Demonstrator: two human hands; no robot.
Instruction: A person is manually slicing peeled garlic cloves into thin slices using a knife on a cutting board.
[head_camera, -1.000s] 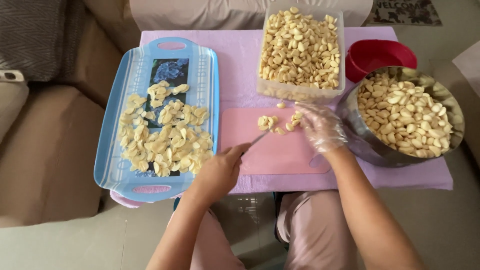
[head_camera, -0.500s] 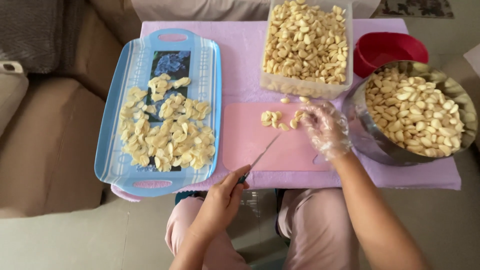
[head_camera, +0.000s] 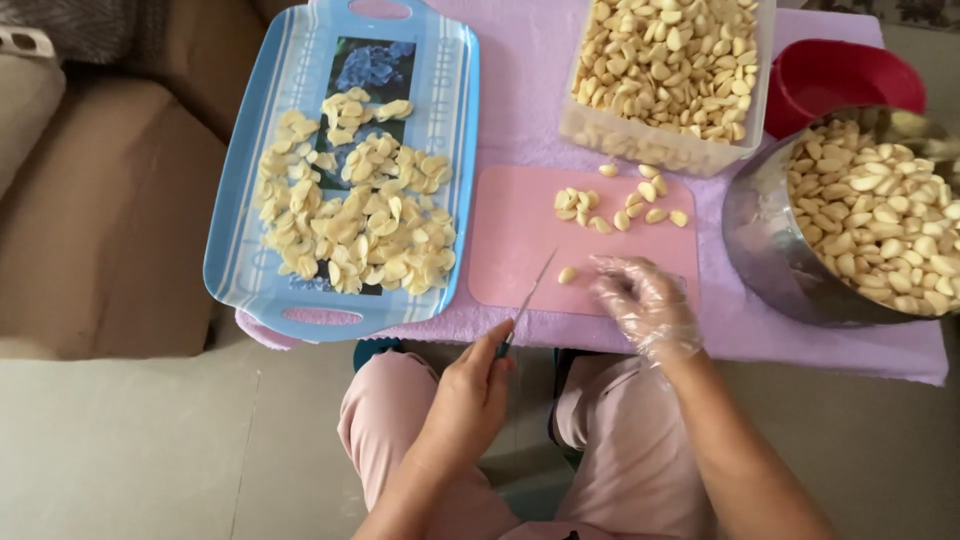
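Observation:
My left hand (head_camera: 470, 385) grips a small knife (head_camera: 528, 300) by its handle, the blade pointing up onto the pink cutting board (head_camera: 510, 235). My right hand (head_camera: 640, 300), in a clear plastic glove, hovers with fingers apart over the board's lower right. A single peeled garlic clove (head_camera: 567, 274) lies on the board between the blade tip and my right fingers. A small heap of cloves (head_camera: 620, 205) sits at the board's far edge.
A blue tray (head_camera: 250, 270) at the left holds several sliced garlic pieces. A clear tub (head_camera: 610, 135) of peeled cloves stands behind the board, a steel bowl (head_camera: 760, 250) of cloves at the right, a red bowl (head_camera: 830, 75) behind it. A brown couch lies left.
My right hand has drawn back from the heap of cloves to the board's near edge, and one clove now lies alone by the knife tip. The camera moved closer.

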